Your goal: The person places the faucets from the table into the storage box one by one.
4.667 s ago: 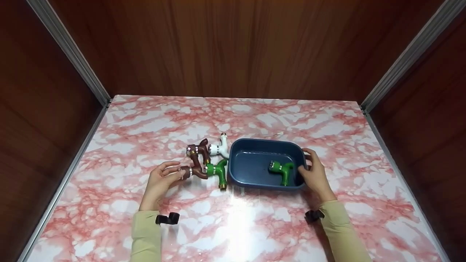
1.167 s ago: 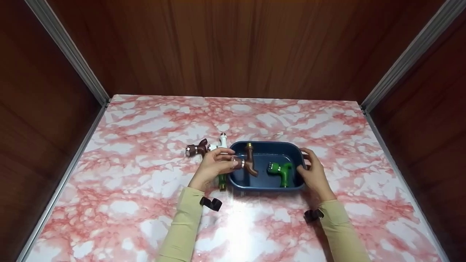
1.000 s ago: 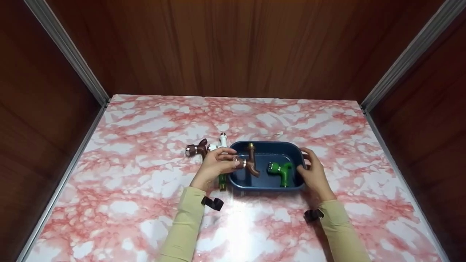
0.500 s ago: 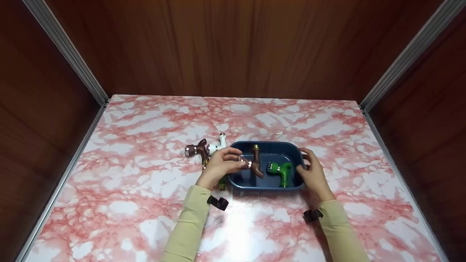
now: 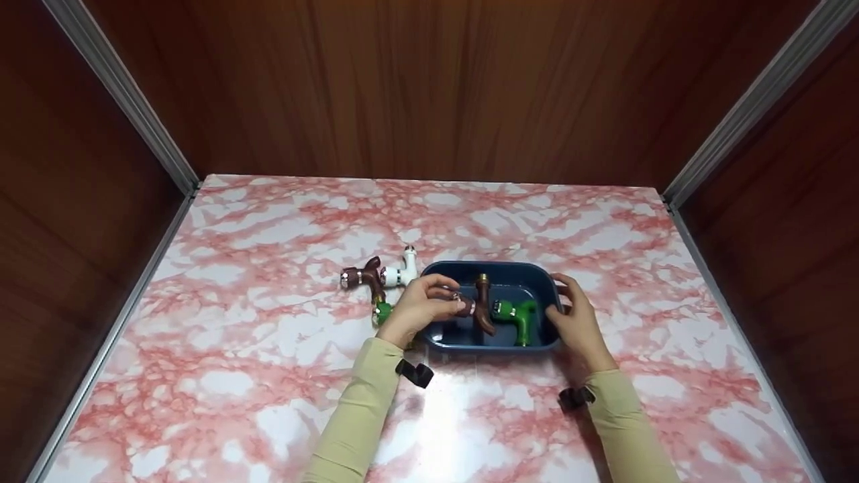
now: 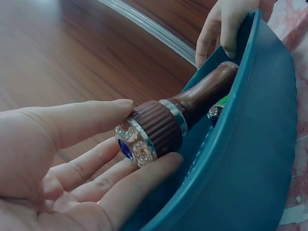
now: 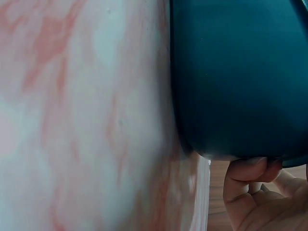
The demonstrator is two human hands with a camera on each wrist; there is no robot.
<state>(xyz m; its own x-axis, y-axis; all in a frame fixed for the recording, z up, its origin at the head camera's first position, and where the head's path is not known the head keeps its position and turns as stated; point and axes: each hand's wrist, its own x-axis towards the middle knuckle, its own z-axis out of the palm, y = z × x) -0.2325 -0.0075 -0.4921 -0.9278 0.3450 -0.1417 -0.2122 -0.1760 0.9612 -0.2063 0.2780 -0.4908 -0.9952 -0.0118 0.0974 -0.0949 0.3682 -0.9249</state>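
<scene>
W/ our L hand [image 5: 424, 310] we pinch brown, ribbed-knob tap [image 5: 482, 300] partly in dk-blue, rounded-rect. plastic tub [image 5: 484, 348], nr glossy green tap [image 5: 523, 323]; R hand [image 5: 578, 322] fingers clamp tub's end.

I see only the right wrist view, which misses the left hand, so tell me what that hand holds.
Observer: The left hand holds a brown tap by its ribbed knob.
Operator: Now tell me what lies in the tub.
Observer: A green tap lies inside it.
Operator: Report what lies outside, on the left hand's side.
Observer: On the table lie a second brown tap, a white tap and a second green tap, partly hidden by the left hand.
</scene>
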